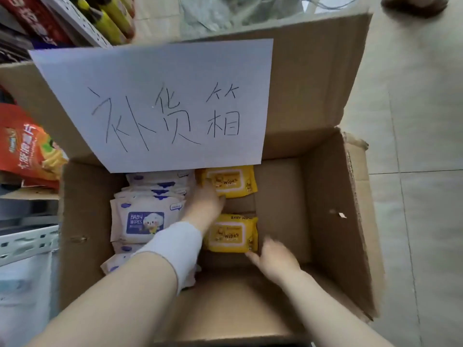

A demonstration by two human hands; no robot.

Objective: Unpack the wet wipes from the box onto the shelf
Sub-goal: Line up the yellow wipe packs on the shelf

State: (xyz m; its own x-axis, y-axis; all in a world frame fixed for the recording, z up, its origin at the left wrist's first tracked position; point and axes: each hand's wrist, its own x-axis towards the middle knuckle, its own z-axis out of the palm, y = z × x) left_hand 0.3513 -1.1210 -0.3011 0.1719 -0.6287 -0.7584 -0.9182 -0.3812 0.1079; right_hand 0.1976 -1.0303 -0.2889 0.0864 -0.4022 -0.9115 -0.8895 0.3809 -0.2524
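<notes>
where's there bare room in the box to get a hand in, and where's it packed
Widest bare floor: right of the far yellow pack and near yellow pack, up to the box wall. A narrower strip separates the near one from the near wall. Crowded: the left side, stacked white packs.

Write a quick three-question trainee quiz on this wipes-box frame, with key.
1. True or false: in the box, the yellow packs lie left of the white packs.
2. How many yellow packs show?
3. Which hand is at the far yellow pack? A. left B. right C. neither

Key:
1. False. They lie to the right.
2. Two.
3. A. The left hand is at it, and the right hand is by the near pack.
</notes>
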